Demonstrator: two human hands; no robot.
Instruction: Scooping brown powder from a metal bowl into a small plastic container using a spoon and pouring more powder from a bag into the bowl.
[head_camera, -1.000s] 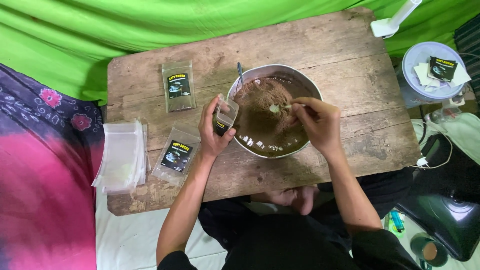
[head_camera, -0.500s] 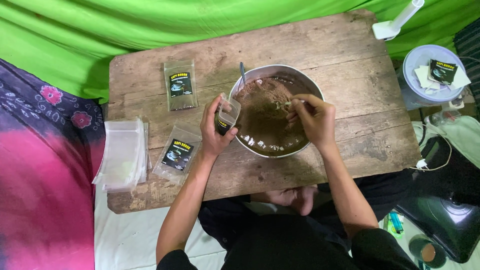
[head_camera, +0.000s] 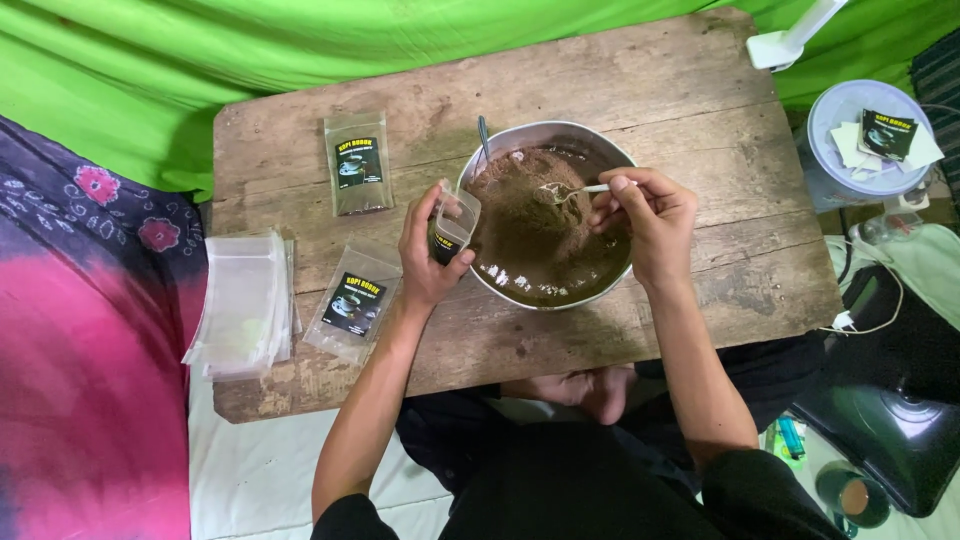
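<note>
A metal bowl (head_camera: 600, 152) full of brown powder (head_camera: 530, 235) sits on a low wooden table (head_camera: 640, 80). My left hand (head_camera: 425, 255) holds a small clear pouch (head_camera: 452, 228) open at the bowl's left rim. My right hand (head_camera: 650, 225) grips a metal spoon (head_camera: 572, 190) whose scoop lies in the powder near the bowl's middle. A second spoon handle (head_camera: 484, 138) leans against the bowl's far left rim.
Two filled pouches with dark labels lie on the table, one at the back (head_camera: 358, 165) and one near the front (head_camera: 352, 303). A stack of clear bags (head_camera: 243, 305) overhangs the left edge. A lidded tub (head_camera: 850, 140) with labels stands at the right.
My right hand has pulled the spoon back from near the pouch toward the middle of the powder. My left hand keeps the pouch at the rim.
</note>
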